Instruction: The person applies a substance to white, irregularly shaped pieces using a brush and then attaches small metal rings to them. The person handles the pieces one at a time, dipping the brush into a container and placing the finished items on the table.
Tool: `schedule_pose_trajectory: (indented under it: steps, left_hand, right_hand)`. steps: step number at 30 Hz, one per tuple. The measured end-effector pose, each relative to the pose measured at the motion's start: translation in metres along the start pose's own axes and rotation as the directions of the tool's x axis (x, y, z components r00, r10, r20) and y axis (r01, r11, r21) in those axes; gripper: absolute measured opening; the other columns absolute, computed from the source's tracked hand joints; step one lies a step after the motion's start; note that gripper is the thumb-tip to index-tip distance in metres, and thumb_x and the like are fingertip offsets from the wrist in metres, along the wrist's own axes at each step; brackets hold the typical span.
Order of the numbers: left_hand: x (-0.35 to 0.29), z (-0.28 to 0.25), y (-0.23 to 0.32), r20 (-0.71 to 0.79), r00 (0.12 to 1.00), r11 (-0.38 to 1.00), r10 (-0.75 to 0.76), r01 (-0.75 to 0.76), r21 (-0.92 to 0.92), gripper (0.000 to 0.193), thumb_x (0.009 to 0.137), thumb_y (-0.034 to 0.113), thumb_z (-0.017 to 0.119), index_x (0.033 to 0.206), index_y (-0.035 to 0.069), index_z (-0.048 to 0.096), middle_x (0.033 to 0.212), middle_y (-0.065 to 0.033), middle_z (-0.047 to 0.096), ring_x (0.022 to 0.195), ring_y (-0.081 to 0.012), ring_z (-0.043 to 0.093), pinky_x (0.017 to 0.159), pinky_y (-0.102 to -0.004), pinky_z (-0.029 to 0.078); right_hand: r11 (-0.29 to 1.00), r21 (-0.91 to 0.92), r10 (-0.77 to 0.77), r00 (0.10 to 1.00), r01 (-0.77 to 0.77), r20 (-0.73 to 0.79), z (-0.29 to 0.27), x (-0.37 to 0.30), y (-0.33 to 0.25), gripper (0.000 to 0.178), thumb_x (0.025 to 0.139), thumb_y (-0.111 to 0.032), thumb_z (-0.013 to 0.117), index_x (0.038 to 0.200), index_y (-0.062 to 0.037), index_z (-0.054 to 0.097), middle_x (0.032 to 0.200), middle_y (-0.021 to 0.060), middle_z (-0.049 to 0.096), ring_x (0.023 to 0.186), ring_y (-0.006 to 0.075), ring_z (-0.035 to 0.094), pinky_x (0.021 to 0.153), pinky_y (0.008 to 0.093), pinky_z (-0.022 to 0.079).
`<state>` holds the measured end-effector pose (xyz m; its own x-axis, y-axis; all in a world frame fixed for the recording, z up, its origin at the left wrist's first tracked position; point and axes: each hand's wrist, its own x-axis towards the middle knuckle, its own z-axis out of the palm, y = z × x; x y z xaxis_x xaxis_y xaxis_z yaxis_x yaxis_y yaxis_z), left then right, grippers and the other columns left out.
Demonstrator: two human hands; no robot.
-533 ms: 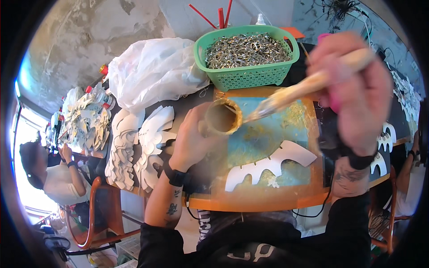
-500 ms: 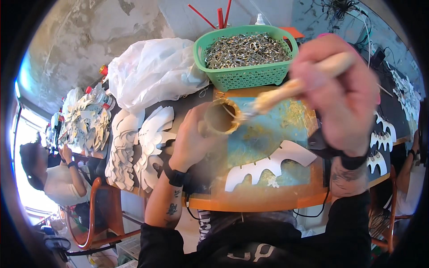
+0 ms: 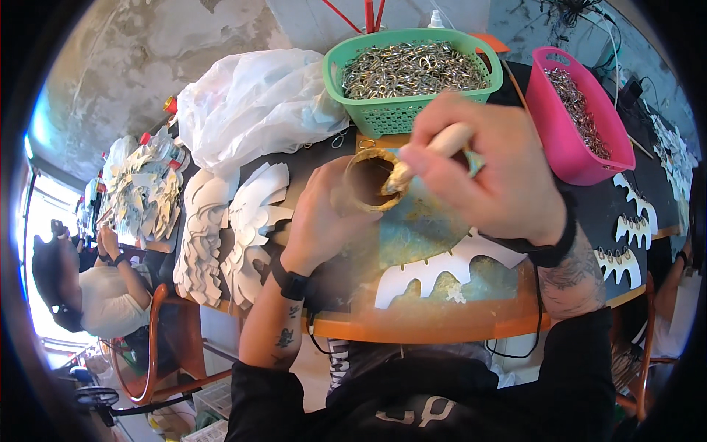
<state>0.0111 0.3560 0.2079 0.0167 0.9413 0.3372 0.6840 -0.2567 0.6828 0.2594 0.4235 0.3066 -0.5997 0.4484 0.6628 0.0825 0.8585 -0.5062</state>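
Observation:
My left hand (image 3: 311,217) is wrapped round a glue-crusted cup (image 3: 377,209), tilted so its round mouth shows. In my right hand (image 3: 501,166) is a brush (image 3: 451,138) with a pale wooden handle, gripped between thumb and fingers. Its caked, yellowish lower end is at the right side of the cup's mouth; the bristle tip is hard to make out there. Below the hands, a white scalloped piece (image 3: 434,271) with small slots along its upper edge lies on a stained blue mat (image 3: 412,234). A small white scrap (image 3: 454,289) rests beside it.
Behind the cup stands a green basket (image 3: 405,116) of metal rings, with a pink basket (image 3: 588,163) of metal pieces to the right. Stacked white pieces (image 3: 199,243) and a white plastic bag (image 3: 254,103) are on the left. Another person (image 3: 103,295) sits far left.
My right hand has moved left, carrying the brush to the cup's mouth, and no longer covers the pink basket. My left hand still holds the cup in nearly the same place.

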Motion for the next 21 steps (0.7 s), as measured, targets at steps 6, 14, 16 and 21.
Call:
schedule_pose_trajectory:
  steps: [6,14,16,21]
  left_hand:
    - [-0.001,0.002,0.002,0.011,0.997,0.995,-0.075,0.075,-0.065,0.076,0.070,0.019,0.092,0.138,0.008,0.060,0.132,-0.0159,0.066,0.124,-0.0344,0.062,0.105,-0.0433,0.050]
    - [-0.004,-0.002,0.002,0.011,0.996,0.996,-0.089,0.089,-0.013,0.076,0.071,0.024,0.093,0.137,0.007,0.060,0.130,-0.0159,0.065,0.122,-0.0338,0.063,0.103,-0.0428,0.051]
    - [0.000,0.000,0.006,0.019,0.995,0.995,-0.098,0.099,-0.012,0.076,0.071,0.025,0.093,0.137,0.007,0.060,0.130,-0.0160,0.066,0.122,-0.0337,0.064,0.103,-0.0428,0.051]
    - [0.002,0.003,0.009,0.000,0.991,0.985,-0.133,0.132,-0.113,0.076,0.071,0.026,0.093,0.137,0.007,0.060,0.130,-0.0164,0.066,0.121,-0.0331,0.064,0.102,-0.0428,0.051]
  right_hand:
    - [0.999,0.003,-0.051,0.999,0.051,0.007,-0.002,0.001,-0.012,0.014,0.095,-0.016,0.074,0.098,-0.0041,0.066,0.084,0.0071,0.066,0.070,0.0186,0.065,0.063,0.0303,0.049]
    - [0.999,-0.001,0.055,0.998,-0.055,0.017,-0.008,0.003,-0.010,0.015,0.097,-0.017,0.072,0.103,-0.0046,0.067,0.083,0.0068,0.067,0.072,0.0176,0.067,0.066,0.0310,0.053]
    - [0.998,0.062,-0.022,0.999,0.025,-0.049,-0.005,0.002,-0.007,0.016,0.098,-0.016,0.071,0.104,-0.0026,0.066,0.088,0.0071,0.068,0.076,0.0163,0.067,0.068,0.0304,0.053]
    - [0.996,-0.084,0.029,0.995,-0.021,0.096,0.005,-0.001,-0.004,0.014,0.100,-0.014,0.069,0.105,-0.0019,0.066,0.091,0.0070,0.069,0.080,0.0151,0.067,0.071,0.0308,0.051]
